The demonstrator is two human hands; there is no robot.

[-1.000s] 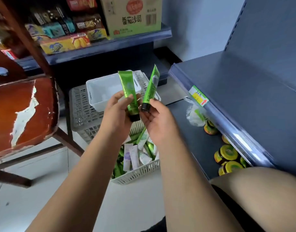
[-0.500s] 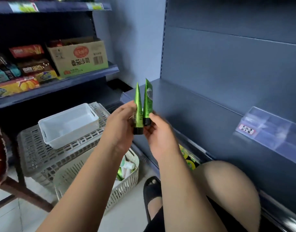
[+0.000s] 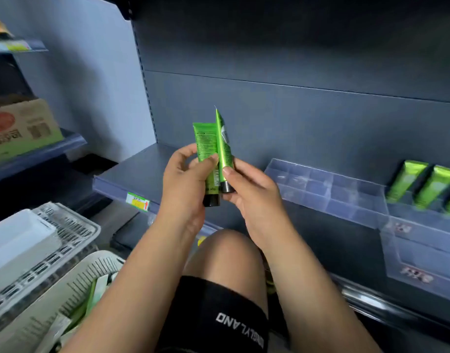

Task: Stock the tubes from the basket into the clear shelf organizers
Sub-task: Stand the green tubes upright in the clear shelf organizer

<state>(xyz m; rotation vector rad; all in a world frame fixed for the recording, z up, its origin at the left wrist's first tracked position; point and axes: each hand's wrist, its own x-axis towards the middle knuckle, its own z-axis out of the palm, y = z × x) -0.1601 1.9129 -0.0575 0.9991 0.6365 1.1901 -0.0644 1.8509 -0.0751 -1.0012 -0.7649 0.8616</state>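
Observation:
My left hand [image 3: 185, 184] grips a green tube [image 3: 206, 146] with a black cap, its printed back facing me. My right hand [image 3: 254, 192] holds a second green tube [image 3: 225, 146] edge-on, pressed against the first. Both tubes stand upright, caps down, in front of the grey shelf [image 3: 139, 171]. A clear shelf organizer [image 3: 328, 192] with bare compartments sits on the shelf to the right of my hands. Farther right, three green tubes [image 3: 422, 184] stand in another clear organizer. The white basket [image 3: 73, 284] with more tubes is at the lower left.
A white bin [image 3: 17, 240] rests on a grey crate [image 3: 66, 233] at the left. A cardboard box [image 3: 22, 126] sits on the left shelf. My bare knee [image 3: 226, 253] is below my hands. A yellow price tag [image 3: 137, 201] marks the shelf edge.
My view has swung up and right from the basket to the shelf. My hands carried both tubes along, and the left tube has turned its back to me. The organizers came into view.

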